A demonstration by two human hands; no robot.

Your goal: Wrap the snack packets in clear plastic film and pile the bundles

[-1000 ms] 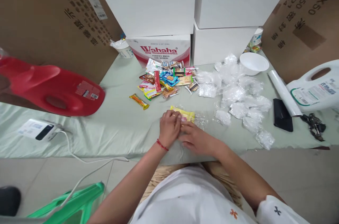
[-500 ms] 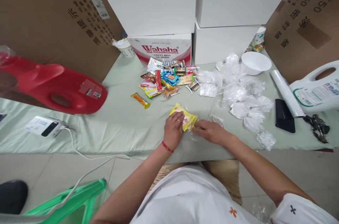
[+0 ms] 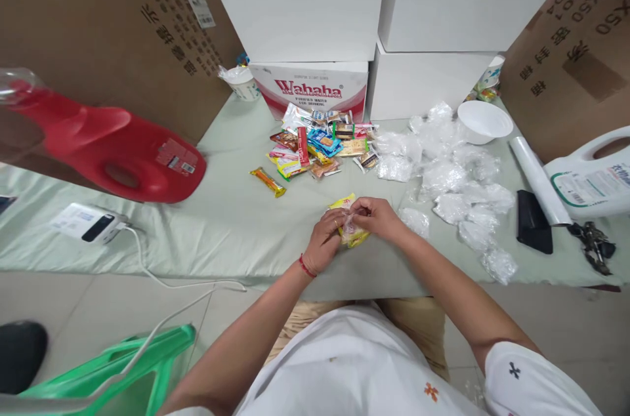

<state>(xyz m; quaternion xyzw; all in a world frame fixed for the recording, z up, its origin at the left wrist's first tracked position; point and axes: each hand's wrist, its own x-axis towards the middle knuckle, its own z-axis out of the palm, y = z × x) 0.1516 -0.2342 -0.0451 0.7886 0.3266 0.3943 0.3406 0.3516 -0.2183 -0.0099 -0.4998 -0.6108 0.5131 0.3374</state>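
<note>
A yellow snack packet (image 3: 358, 240) lies on the cloth near the table's front edge, partly hidden by both hands. Clear plastic film (image 3: 350, 224) is folded across its middle. My left hand (image 3: 325, 237) is closed on the packet's left side, and a red string bracelet is at the wrist. From the right, my right hand (image 3: 378, 216) pinches the film over the packet with its fingertips. Behind them sits a pile of assorted wrapped snacks (image 3: 322, 140), with a single orange-yellow snack bar (image 3: 268, 182) to its left. Several film-wrapped bundles (image 3: 445, 176) spread out to the right.
A red jug (image 3: 123, 153) lies at left by a white device (image 3: 88, 222) with a cable. White boxes (image 3: 418, 81) and a Wahaha carton (image 3: 315, 91) stand at the back. On the right are a white bowl (image 3: 485, 122), a film roll (image 3: 540, 181) and a white jug (image 3: 590, 173).
My right hand has moved from the packet's right edge up and over it, bringing the clear film across the top. My left hand stays on the packet. The view has shifted slightly.
</note>
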